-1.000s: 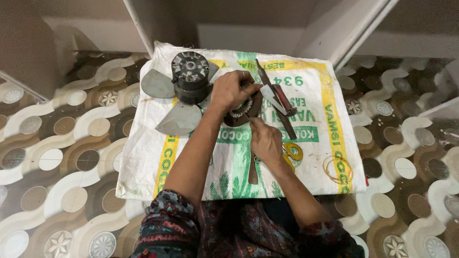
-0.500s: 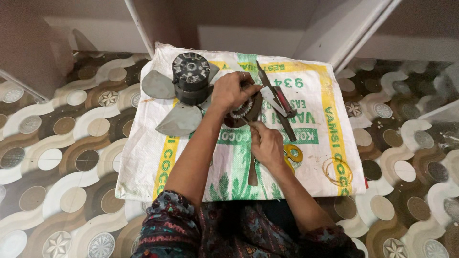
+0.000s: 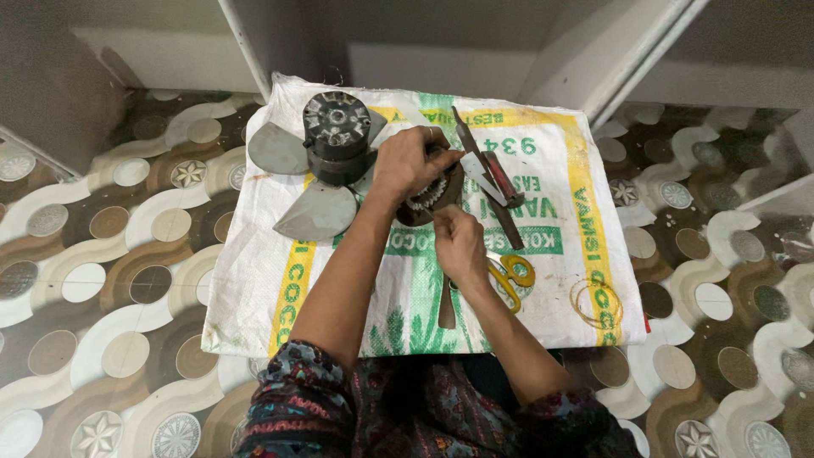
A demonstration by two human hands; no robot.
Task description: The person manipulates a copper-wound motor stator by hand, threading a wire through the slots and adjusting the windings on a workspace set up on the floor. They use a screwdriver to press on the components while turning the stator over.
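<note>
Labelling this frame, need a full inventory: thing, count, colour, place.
sack: 1, white with green and yellow print, spread flat on the floor
floor: brown and cream circle-pattern tiles, all around the sack
fan motor: 1, dark grey with grey blades, upper left of the sack
round wound part: 1, dark with pale windings, mid sack, under both hands
hand tools: a few, dark metal with red, right of the hands; exact count unclear
scissors: 1, yellow handles, lower right of the right hand
wire loop: 1, thin, yellowish, right side of the sack
left hand: grip on the round wound part's top
right hand: at its lower edge

Woven plastic sack [image 3: 560,280] (matt), dull grey metal fan blades [image 3: 318,212].
</note>
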